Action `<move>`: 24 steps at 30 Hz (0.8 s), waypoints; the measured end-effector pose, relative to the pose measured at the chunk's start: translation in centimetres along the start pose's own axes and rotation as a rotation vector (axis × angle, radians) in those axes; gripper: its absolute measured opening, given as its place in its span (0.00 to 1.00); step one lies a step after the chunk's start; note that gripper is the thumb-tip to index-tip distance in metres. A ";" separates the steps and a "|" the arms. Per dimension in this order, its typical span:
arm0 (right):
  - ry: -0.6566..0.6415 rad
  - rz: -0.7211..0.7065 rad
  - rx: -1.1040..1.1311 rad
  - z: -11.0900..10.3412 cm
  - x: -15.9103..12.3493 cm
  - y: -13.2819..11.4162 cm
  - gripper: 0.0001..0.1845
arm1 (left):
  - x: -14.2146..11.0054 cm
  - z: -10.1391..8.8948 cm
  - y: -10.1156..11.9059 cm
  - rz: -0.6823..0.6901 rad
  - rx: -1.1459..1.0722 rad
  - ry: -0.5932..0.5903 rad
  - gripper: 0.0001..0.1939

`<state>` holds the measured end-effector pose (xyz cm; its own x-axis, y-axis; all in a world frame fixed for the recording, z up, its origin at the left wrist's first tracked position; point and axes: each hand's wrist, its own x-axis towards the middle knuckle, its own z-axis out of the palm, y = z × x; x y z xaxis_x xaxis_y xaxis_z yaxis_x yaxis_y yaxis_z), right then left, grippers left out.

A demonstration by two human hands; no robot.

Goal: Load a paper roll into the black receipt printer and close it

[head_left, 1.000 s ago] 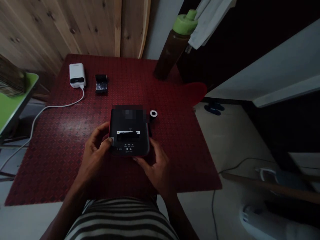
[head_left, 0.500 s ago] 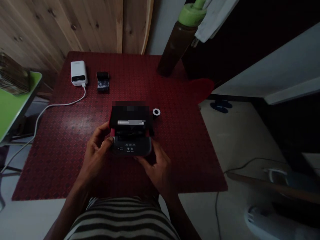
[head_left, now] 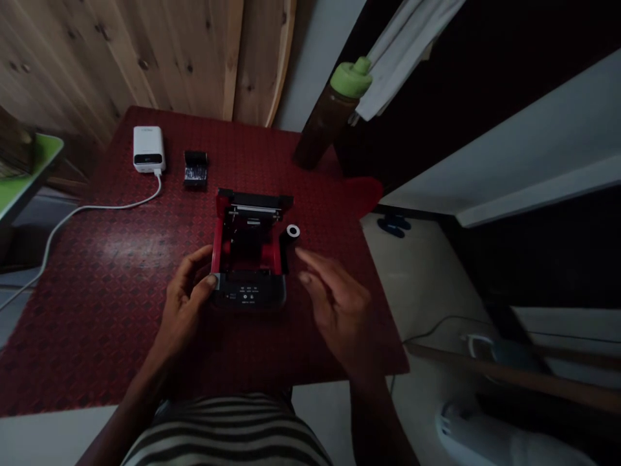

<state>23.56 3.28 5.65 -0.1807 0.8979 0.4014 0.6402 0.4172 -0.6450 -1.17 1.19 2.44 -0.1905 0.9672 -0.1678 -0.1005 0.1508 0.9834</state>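
A small black and red printer sits on the red table with its lid swung fully back, showing a red empty bay. My left hand grips the printer's front left corner, thumb on top. My right hand hovers just right of the printer, fingers apart and holding nothing. A small white paper roll lies on the table beside the printer's right side, a little beyond my right fingertips.
A white power bank with a white cable and a small black device lie at the table's far left. A brown bottle with a green cap stands at the far right corner. Cables and a fan lie on the floor to the right.
The printer's lid has swung from shut to fully open. My right hand has left the printer's front right corner and lifted away to the right, opening its fingers.
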 end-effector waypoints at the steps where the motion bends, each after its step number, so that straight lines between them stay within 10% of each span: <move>1: -0.005 -0.031 -0.015 0.1 1.3 -0.2 0.18 | 0.1 -0.1 -0.2 0.015 0.005 -0.006 0.27; 13: -0.047 0.217 0.258 4.5 4.2 -1.1 0.16 | 0.4 -0.4 -1.1 0.027 -0.077 -0.039 0.29; 24: -0.568 -0.153 -0.572 5.9 8.8 -2.9 0.11 | 0.7 -0.3 -1.3 0.069 -0.057 -0.033 0.27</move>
<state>15.74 10.82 7.24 -0.5494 0.8350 -0.0315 0.8317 0.5429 -0.1164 -1.50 1.56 1.07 -0.1664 0.9814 -0.0960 -0.1437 0.0722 0.9870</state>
